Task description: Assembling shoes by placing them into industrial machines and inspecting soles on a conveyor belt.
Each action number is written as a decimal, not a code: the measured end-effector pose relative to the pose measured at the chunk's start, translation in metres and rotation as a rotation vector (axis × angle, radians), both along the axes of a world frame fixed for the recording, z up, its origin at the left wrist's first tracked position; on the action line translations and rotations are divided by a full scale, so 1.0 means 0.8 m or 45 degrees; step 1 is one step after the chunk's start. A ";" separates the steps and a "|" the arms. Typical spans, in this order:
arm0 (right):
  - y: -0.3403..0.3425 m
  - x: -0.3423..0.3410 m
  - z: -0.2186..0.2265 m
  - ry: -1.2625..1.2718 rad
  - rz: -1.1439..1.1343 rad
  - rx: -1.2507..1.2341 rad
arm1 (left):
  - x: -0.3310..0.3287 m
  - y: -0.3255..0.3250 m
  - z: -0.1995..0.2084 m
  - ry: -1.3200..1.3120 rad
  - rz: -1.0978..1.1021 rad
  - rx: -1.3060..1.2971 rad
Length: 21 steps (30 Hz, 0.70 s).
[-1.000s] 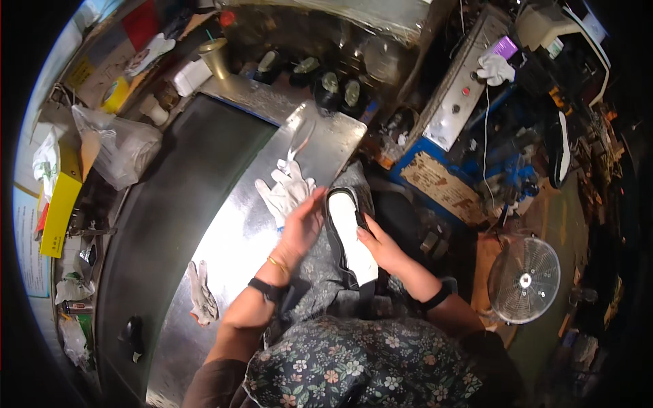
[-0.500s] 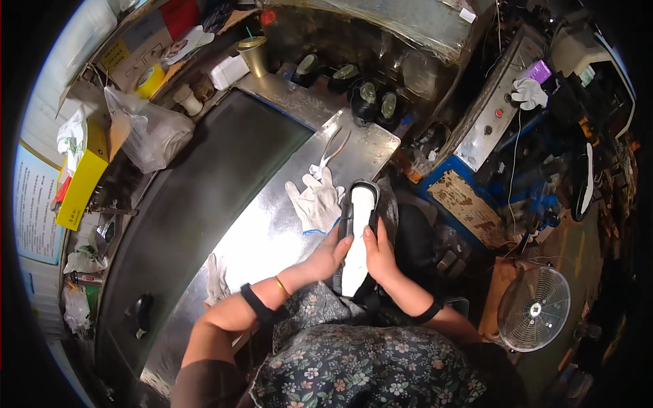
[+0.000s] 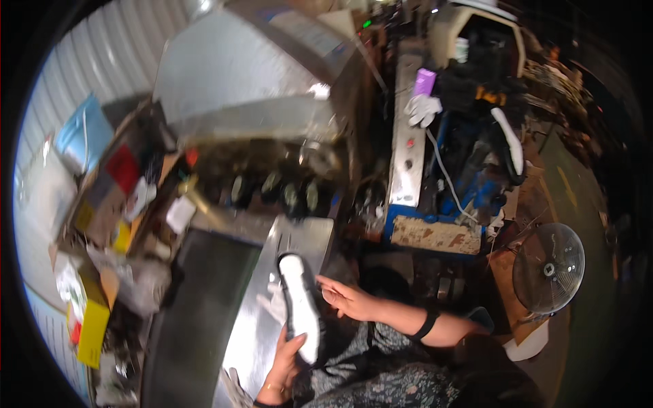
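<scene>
My left hand [image 3: 286, 357] grips a shoe [image 3: 299, 292] by its near end, thumb lying across the white sole. The sole faces up, with the dark upper showing along its edges. To the right of the shoe is my right hand [image 3: 348, 299], off it and holding nothing, its fingers stretched out toward the sole and slightly blurred. A white knit glove [image 3: 273, 302] lies on the metal tabletop [image 3: 246, 333], partly hidden behind the shoe. Another pale glove [image 3: 236, 389] rests near my left wrist.
A dark conveyor belt [image 3: 204, 292] runs left of the tabletop. Several dark shoes [image 3: 291, 197] stand at the far end below a metal hood [image 3: 245, 75]. A machine with a blue frame [image 3: 435, 234] is at the right, with a round fan [image 3: 548, 268] nearer me.
My right hand has let go of the shoe and moved right. My left hand still holds the shoe, now tilted to the left. The whole view has swung to the right.
</scene>
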State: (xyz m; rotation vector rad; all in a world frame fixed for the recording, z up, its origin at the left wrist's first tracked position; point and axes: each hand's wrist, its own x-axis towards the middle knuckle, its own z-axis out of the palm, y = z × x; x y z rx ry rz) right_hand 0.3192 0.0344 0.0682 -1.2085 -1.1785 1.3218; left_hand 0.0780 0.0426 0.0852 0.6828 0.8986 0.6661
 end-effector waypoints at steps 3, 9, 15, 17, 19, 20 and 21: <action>0.017 0.143 0.079 -0.804 -0.166 0.416 | -0.045 0.028 -0.001 0.278 -0.004 0.418; -0.059 0.464 0.238 -2.380 -1.247 0.219 | -0.128 -0.043 -0.080 1.525 -0.468 1.510; -0.114 0.519 0.180 -1.812 -1.730 -0.380 | -0.090 -0.052 -0.109 1.289 0.046 1.591; -0.117 0.505 0.171 -1.902 -1.761 -0.159 | -0.067 -0.046 -0.095 1.214 0.059 1.589; -0.124 0.484 0.171 -1.845 -1.741 -0.071 | -0.045 -0.045 -0.074 1.023 -0.053 1.225; -0.130 0.468 0.169 -1.828 -1.709 0.117 | -0.032 -0.042 -0.064 0.985 -0.082 1.154; -0.137 0.449 0.166 -1.790 -1.682 0.257 | -0.019 -0.039 -0.053 0.889 -0.117 1.219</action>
